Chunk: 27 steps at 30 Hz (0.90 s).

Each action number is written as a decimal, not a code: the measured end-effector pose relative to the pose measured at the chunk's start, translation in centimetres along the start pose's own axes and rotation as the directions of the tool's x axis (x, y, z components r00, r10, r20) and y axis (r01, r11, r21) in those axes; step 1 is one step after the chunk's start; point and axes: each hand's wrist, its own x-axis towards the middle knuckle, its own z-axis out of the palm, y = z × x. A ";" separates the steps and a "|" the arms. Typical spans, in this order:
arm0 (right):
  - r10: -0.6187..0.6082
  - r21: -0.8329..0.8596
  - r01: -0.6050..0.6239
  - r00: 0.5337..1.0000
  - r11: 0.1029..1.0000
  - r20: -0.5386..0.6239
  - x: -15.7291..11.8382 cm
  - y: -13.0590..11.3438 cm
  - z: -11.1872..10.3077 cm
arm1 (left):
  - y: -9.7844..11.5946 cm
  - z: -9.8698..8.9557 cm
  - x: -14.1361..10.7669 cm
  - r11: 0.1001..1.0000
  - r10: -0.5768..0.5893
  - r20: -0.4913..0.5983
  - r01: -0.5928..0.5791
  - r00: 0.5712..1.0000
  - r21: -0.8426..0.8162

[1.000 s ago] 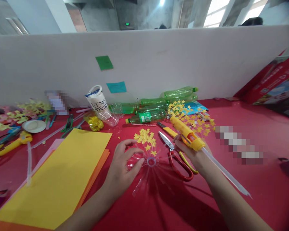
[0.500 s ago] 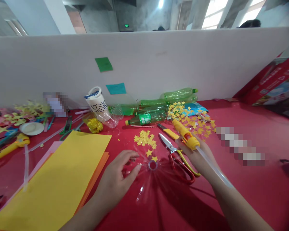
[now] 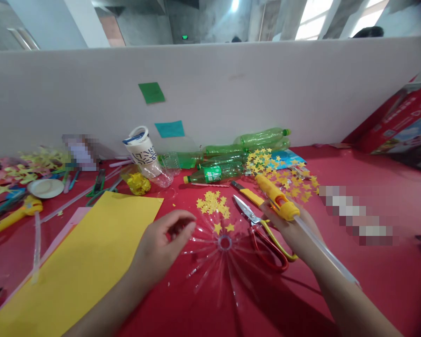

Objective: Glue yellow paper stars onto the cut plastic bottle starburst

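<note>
Strips of a clear plastic piece (image 3: pixel 225 250) spread like spokes over the red table (image 3: pixel 182 309), in front of the person and between the two hands. Just left of it is the left hand (image 3: pixel 159 243), its fingers curled and its grip slightly spread, thumb apart from forefinger; whether it touches a strip I cannot tell. Farther left lies a large yellow sheet (image 3: pixel 87 262), with a pink sheet (image 3: pixel 70 223) showing along its edge.

On the other side, the right hand (image 3: pixel 293 234) has its grip closed around a yellow glue gun (image 3: pixel 279 199), a translucent glue stick (image 3: pixel 323 252) trailing back over the wrist. Scissors (image 3: pixel 255 219) with red and yellow handles lie between the plastic and that hand.

Past the ring, two yellow stars sit near a small star pile (image 3: pixel 212 204). Beyond lie a yellow cutter (image 3: pixel 251 194), then green bottles (image 3: pixel 221 172) on their sides and a tilted white cup (image 3: pixel 143 157). Behind them a white partition (image 3: pixel 266 89) bears a blue paper (image 3: pixel 170 128) and a green one.
</note>
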 end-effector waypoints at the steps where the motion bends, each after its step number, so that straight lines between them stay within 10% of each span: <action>1: 0.009 0.017 -0.009 1.000 1.000 0.001 0.0 -0.1 -0.1 | -0.3 -0.2 1.1 1.000 0.006 -0.025 -0.007 1.000 -0.013; 9: 0.061 0.126 -0.060 0.998 0.990 -0.005 0.0 -0.5 0.2 | -5.7 2.7 9.9 0.986 0.055 0.165 -0.080 0.985 0.149; 27: -0.027 -0.022 0.028 0.999 0.999 0.022 -0.4 -1.0 0.3 | -7.7 6.2 10.0 0.950 0.262 0.261 -0.296 0.929 0.101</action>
